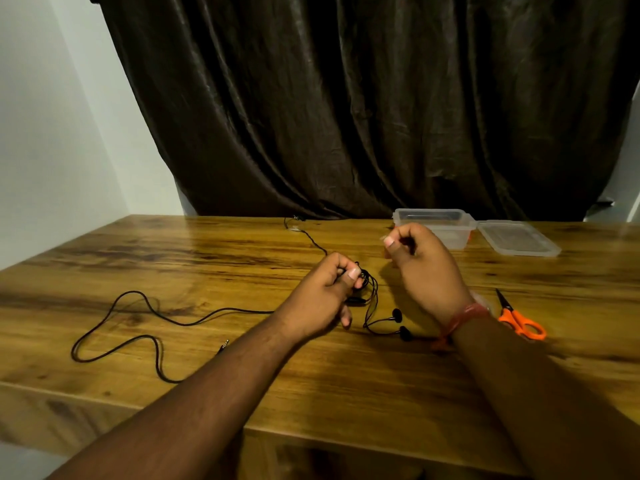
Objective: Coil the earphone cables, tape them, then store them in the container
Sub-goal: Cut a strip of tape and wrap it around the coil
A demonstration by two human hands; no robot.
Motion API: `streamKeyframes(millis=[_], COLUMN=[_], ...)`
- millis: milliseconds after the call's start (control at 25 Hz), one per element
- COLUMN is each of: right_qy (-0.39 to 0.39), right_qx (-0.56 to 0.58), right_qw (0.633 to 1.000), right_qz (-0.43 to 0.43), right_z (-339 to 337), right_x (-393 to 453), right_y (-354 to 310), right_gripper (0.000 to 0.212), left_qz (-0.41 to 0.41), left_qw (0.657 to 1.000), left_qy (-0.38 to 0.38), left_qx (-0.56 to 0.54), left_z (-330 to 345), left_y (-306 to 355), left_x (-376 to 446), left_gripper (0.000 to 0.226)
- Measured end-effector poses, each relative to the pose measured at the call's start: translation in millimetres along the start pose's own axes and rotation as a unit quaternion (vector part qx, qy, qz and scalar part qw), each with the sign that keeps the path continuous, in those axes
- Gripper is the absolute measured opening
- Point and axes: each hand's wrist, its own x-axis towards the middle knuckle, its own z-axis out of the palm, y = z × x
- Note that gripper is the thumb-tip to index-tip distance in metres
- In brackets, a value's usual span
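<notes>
Coiling step: your left hand (327, 292) pinches a few loops of the earphone cable (138, 327); its tail trails left across the table (207, 244).
Right hand (420, 261): curled, hovering; cannot tell if it holds anything.
Next: feed slack rightward.
Nearby: container (433, 225), lid (517, 240), scissors (519, 320).
</notes>
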Motion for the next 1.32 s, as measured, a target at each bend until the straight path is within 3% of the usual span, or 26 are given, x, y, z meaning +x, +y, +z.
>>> streamKeyframes(millis=[200, 520, 880, 1040, 1160, 1320], right_qy=[-0.024, 0.000, -0.022, -0.024, 0.017, 0.048], right_qx=[-0.077, -0.090, -0.113, -0.117, -0.128, -0.182], right_qw=[0.994, 0.993, 0.989, 0.989, 0.988, 0.972], right_qz=[-0.079, -0.071, -0.089, -0.090, -0.086, -0.142], right_z=[30, 37, 31, 31, 27, 18], right_x=[-17, -25, -24, -22, -13, -6], right_y=[-1, -12, -11, -6, 2, 4], right_gripper=[0.007, 0.013, 0.010, 0.012, 0.015, 0.009], left_qz=[0.001, -0.034, -0.061, -0.055, -0.040, -0.027], left_qw=[0.999, 0.979, 0.961, 0.970, 0.980, 0.990], left_qy=[-0.027, -0.008, -0.031, -0.021, 0.002, 0.037], left_qx=[-0.020, -0.200, -0.268, -0.236, -0.194, -0.130], left_z=[9, 12, 9, 9, 8, 4], left_y=[6, 13, 15, 15, 13, 6], left_x=[-2, -3, -6, -6, -4, 0], left_gripper=[0.016, 0.008, 0.007, 0.007, 0.006, 0.006])
